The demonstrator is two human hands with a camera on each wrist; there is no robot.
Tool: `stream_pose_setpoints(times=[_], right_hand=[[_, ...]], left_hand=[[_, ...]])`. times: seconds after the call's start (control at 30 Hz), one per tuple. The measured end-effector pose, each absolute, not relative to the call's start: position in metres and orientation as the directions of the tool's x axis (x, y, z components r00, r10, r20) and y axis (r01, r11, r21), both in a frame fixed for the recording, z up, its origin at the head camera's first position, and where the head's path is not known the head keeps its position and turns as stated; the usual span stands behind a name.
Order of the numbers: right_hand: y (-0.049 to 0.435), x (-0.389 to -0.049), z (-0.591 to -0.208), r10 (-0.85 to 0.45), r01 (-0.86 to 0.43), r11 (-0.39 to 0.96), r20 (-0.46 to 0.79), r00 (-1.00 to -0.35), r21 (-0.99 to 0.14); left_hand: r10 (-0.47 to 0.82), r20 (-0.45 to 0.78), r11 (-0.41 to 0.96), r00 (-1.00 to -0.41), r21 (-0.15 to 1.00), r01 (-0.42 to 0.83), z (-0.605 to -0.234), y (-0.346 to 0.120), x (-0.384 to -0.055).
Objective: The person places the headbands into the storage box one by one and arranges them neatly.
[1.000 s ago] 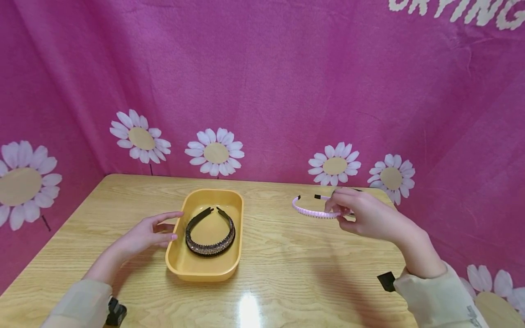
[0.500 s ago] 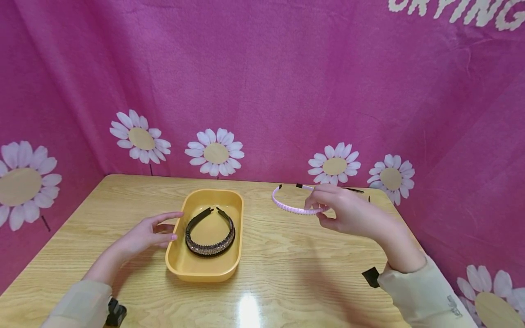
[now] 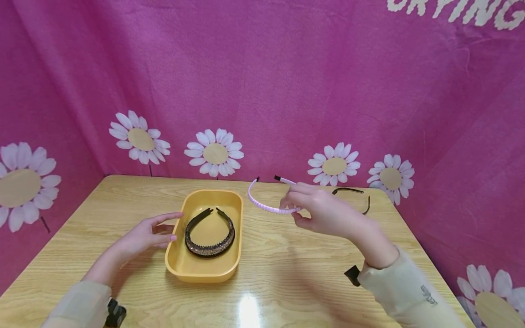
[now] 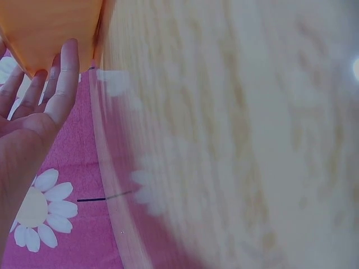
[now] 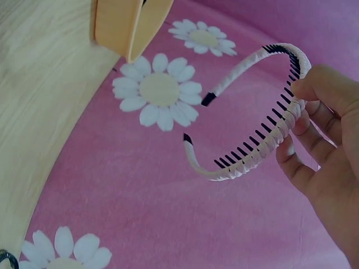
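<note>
My right hand (image 3: 321,209) pinches a pale pink headband (image 3: 268,208) between thumb and fingers, held above the table right of the tray. In the right wrist view, the pink headband (image 5: 247,166) shows black comb teeth along its inside and black end tips pointing left. A yellow tray (image 3: 239,232) stands at left centre. Inside it lies a dark headband (image 3: 208,250) with a glittery front. My left hand (image 3: 143,234) rests against the tray's left side, fingers spread at the rim. From the left wrist view, its fingers (image 4: 68,67) look fairly straight along the tray wall.
Another thin dark headband (image 3: 347,189) lies at the table's back right corner, partly hidden behind my right hand. A pink curtain (image 3: 270,91) with white daisies hangs behind and beside the wooden table (image 3: 270,264).
My right hand has moved left with the pink headband, closer to the tray. This uncovers the thin dark headband at the back right. My left hand and the tray stay in place.
</note>
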State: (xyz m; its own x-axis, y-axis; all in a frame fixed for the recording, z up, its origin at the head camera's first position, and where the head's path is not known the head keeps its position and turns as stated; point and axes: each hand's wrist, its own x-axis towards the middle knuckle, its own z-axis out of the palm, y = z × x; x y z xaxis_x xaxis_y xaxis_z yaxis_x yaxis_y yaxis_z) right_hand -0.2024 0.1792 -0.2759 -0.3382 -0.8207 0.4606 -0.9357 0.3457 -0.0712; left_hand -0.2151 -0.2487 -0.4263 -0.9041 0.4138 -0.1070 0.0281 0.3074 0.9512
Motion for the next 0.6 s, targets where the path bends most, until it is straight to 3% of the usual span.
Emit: stream_pose_setpoints(times=[0.4,0.6], right_hand=[[0.149,-0.206,-0.292,-0.823,-0.947,0.321,0.486,-0.294,-0.029],[0.134,-0.209,-0.304,-0.816,-0.943,0.331,0.492,-0.304,-0.034]], left_hand=[[0.42,-0.099,0.296,-0.902,0.955,0.033,-0.425,-0.247,-0.213],[0.417,-0.102,0.296,-0.903,0.955,0.029,-0.426,-0.247,-0.214]])
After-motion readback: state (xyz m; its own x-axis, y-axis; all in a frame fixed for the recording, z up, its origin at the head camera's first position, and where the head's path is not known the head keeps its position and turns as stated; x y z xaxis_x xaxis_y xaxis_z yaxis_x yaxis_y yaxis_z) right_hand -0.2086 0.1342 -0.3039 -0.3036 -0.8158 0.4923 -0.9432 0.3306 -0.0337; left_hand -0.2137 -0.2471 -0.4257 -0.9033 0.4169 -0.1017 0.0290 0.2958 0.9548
